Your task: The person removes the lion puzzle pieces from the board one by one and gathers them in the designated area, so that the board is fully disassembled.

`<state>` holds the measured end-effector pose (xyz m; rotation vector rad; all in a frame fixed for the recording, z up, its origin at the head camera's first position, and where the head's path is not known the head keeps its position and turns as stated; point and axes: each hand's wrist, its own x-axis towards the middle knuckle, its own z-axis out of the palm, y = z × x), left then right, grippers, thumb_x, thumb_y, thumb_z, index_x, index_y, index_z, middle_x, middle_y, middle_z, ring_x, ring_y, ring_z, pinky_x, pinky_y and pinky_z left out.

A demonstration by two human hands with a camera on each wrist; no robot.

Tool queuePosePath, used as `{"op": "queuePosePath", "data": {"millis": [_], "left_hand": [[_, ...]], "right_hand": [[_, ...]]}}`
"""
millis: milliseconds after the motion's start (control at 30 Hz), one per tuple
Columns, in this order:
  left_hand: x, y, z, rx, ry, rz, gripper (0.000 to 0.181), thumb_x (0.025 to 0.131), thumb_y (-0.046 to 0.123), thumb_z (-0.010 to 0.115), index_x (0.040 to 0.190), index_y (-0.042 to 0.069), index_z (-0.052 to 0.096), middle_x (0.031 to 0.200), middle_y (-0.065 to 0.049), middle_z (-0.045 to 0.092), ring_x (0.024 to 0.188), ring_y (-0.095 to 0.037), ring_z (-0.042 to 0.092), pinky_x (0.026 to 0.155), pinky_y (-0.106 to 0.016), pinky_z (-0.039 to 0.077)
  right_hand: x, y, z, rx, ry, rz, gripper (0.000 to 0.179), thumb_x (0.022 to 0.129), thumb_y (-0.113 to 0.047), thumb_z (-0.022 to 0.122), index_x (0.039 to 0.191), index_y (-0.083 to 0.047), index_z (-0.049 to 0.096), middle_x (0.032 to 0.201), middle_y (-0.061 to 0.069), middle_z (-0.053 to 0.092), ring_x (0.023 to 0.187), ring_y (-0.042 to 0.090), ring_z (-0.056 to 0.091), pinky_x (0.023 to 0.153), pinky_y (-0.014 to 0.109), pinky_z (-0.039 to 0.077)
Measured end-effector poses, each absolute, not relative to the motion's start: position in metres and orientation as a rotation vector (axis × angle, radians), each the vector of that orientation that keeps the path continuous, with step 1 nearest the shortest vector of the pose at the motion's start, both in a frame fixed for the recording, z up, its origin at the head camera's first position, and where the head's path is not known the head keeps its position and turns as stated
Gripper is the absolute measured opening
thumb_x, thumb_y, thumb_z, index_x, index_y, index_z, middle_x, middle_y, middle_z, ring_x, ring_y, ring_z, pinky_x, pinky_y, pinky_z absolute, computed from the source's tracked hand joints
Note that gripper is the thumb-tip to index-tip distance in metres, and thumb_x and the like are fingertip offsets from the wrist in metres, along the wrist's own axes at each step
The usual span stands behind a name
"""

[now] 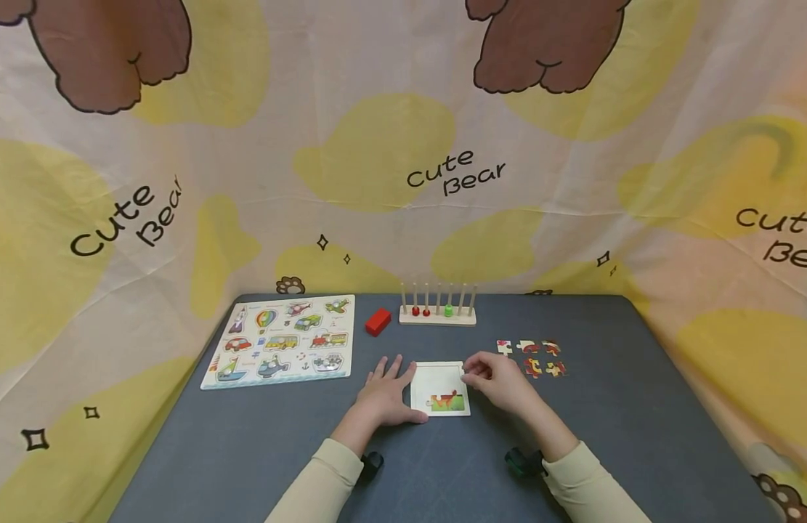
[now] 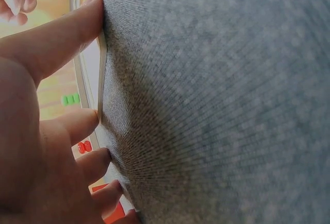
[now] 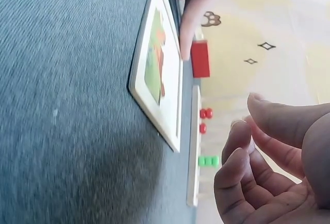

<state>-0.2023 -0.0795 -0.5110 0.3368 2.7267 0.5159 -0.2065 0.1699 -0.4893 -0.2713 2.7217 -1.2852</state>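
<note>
My left hand rests on the table with its fingers spread. Its thumb presses the near left corner of a small white puzzle tray, and its index finger lies along the tray's left side. In the tray's lower right part sit joined puzzle pieces in orange and green. My right hand hovers at the tray's far right corner, fingers loosely curled. In the right wrist view its thumb stands apart from the fingertips, and nothing shows between them.
Several loose puzzle pieces lie to the right. Behind the tray stand a pegged wooden counting rack with red and green beads and a red block. A vehicle picture board lies on the left. A printed cloth hangs behind the table.
</note>
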Motion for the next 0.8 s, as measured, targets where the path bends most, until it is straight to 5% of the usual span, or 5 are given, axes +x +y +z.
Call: {"op": "queuePosePath", "data": {"millis": [800], "left_hand": [[-0.199, -0.080, -0.507, 0.351, 2.742, 0.529, 0.101, 0.077, 0.060, 0.079, 0.158, 0.019, 0.037, 0.167, -0.013, 0.024, 0.155, -0.043, 0.013, 0.122, -0.061, 0.020]], "right_hand": [[-0.207, 0.130, -0.516, -0.605, 2.609, -1.122, 0.011, 0.089, -0.013, 0.078, 0.097, -0.009, 0.072, 0.077, -0.007, 0.061, 0.069, 0.009, 0.055, 0.061, 0.023, 0.045]]}}
